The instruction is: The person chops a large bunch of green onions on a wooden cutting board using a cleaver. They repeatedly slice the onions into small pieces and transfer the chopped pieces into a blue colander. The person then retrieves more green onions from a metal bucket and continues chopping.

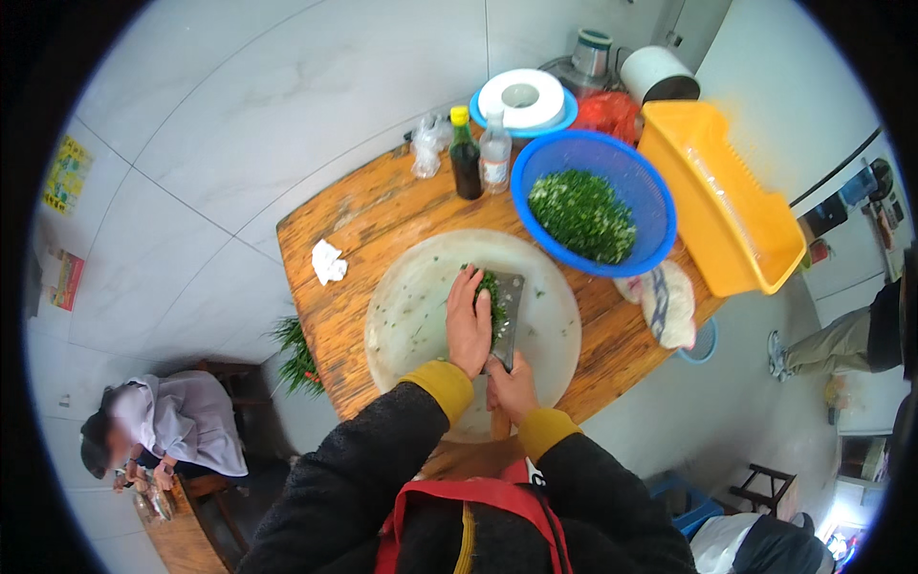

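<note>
My right hand grips the wooden handle of a cleaver. The broad metal blade points away from me over a round, pale chopping board. Chopped greens are heaped along the blade's left side, with a few pale bits on the metal. Against that heap lies my left hand, holding the greens between its palm and the blade; its fingers partly cover them. Scattered green scraps stick to the board. Beyond it, a blue plastic colander holds more chopped greens.
The board sits on a worn wooden table. Behind it stand a dark sauce bottle and a clear bottle. A yellow plastic bin and a cloth are at right. People sit at lower left and stand at right.
</note>
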Demonstrator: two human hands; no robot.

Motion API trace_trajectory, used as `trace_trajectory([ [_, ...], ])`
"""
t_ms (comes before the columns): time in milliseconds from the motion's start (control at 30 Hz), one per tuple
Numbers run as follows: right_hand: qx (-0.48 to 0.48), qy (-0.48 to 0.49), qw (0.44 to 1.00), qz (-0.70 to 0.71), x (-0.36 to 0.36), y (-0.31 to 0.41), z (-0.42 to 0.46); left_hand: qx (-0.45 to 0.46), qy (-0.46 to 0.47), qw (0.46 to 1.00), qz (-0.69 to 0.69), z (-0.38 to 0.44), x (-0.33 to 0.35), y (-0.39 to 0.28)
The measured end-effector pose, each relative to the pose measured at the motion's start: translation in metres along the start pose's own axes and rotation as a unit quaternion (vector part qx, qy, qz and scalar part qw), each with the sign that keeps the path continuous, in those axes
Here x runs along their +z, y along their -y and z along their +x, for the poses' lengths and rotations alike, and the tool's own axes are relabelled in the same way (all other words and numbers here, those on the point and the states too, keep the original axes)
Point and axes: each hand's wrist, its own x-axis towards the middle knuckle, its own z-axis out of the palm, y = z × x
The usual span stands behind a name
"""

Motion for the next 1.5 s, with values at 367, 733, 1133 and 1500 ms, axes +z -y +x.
trace_trajectory([
  [367,-0.327,-0.189,0.745,-0.550,-0.155,0.221,0.113,-0.054,0.128,0.987,-0.077,0.185,0.168,-0.073],
  [733,-0.233,-0.139,0.902,-0.335,-0.177,0.236,0.076,-0.323,0.069,0.831,-0.448,0.191,0.126,-0.060],
  [1133,-0.004,0.151,0.966,-0.209,-0.060,-0.010,0.038,-0.405,-0.142,0.614,-0.663,0.100,-0.073,-0.037],
  [1500,0.036,0.112,0.987,0.110,-0.070,0.131,0.071,-0.366,-0.062,0.677,-0.635,0.143,0.051,-0.079],
])
